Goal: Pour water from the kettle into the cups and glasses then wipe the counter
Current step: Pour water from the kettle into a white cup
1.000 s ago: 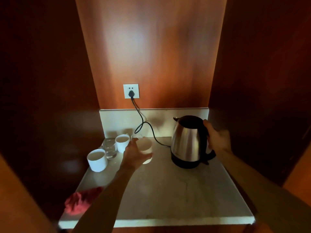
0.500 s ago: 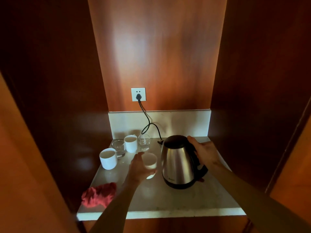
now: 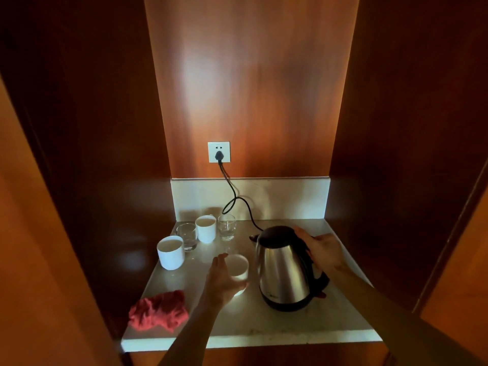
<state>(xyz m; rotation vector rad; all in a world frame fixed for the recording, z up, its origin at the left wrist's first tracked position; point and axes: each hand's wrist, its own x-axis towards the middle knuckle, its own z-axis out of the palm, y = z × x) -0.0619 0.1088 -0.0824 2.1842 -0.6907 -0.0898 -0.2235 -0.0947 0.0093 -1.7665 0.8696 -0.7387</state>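
Note:
A steel kettle (image 3: 284,270) with a black lid stands upright on its base on the marble counter (image 3: 264,326). My right hand (image 3: 323,249) is closed around its black handle. Just left of the kettle stands a white cup (image 3: 237,265), and my left hand (image 3: 221,281) wraps its near side. At the back left stand two more white cups (image 3: 171,251) (image 3: 205,228) and two clear glasses (image 3: 187,236) (image 3: 226,226). A crumpled red cloth (image 3: 158,311) lies at the front left of the counter.
A black cord (image 3: 233,196) runs from the wall socket (image 3: 218,152) down behind the kettle. Dark wooden walls close the niche on the left, the right and the back. The counter's front edge (image 3: 250,342) is near me.
The view has pulled back and shifted. My left hand has brought the white cup forward from the back group to beside the kettle. The kettle sits closer to the counter's middle.

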